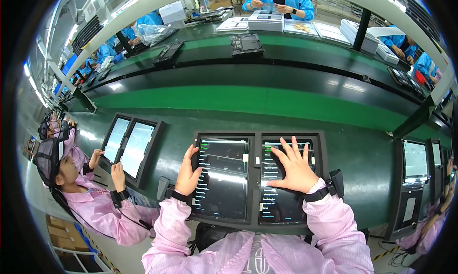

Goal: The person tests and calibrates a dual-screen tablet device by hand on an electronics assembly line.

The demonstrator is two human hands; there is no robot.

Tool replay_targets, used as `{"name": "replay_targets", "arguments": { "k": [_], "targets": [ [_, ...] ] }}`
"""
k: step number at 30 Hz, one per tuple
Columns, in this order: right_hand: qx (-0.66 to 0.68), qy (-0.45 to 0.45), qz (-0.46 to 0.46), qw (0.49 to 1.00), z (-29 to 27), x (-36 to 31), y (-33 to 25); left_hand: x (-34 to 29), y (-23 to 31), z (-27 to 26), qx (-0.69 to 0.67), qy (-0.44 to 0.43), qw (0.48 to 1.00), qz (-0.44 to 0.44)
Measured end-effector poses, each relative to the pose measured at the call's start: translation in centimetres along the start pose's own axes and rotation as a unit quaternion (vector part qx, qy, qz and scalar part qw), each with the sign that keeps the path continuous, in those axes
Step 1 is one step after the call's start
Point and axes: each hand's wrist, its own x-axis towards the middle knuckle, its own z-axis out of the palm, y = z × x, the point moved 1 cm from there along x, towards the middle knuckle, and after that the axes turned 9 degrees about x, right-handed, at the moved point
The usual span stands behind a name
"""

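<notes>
The head view shows, at the far left, a co-worker (86,193) in pink, hands near a dark tray (155,147) with two white-lit screens. Next along, right in front of me, comes the wearer's left hand (188,176), loosely curved, thumb and fingers apart, pinching nothing. It lies along the left edge of the left tablet (222,197), which sits flat in a black double tray (322,155) on the green worktop (360,183). I'd judge this tablet thin, stiff and fairly light, its glossy glass slick under bare skin and easily smudged or cracked. The safest hold looks to be by its long side edges, with thumb and fingers across the rim, not on the glass.

Past the tray's middle bar lies the right tablet (284,209), also flat in its recess, dark with lines of text. The right hand (296,168) is spread wide over its upper part; whether every fingertip touches the glass I can't tell. To shift both tablets together, the tray's outer rim seems the better grip, kept level. Farther right stands another tray (395,212) with a lit screen (415,162).
</notes>
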Motion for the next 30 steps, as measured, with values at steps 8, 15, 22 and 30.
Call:
{"name": "replay_targets", "arguments": {
  "k": [8, 15, 22, 30],
  "targets": [
    [0.008, -0.078, -0.081, 0.994, 1.1, -0.9, -1.0, -6.0, 0.7, -2.1, 0.123, -0.151, 0.981, -0.007],
    [0.01, -0.154, -0.146, 0.977, 2.1, -1.6, -3.8, -7.7, 1.6, -3.4, 0.105, -0.19, 0.976, -0.021],
    [0.012, -0.056, -0.078, 0.995, 1.3, -1.2, -2.1, -7.4, 1.9, -3.3, 0.118, -0.214, 0.97, 0.013],
    [0.012, -0.02, -0.028, 0.999, 0.1, -0.8, -0.4, -3.8, 1.4, -1.9, 0.046, -0.091, 0.995, -0.019]
  ]
}}
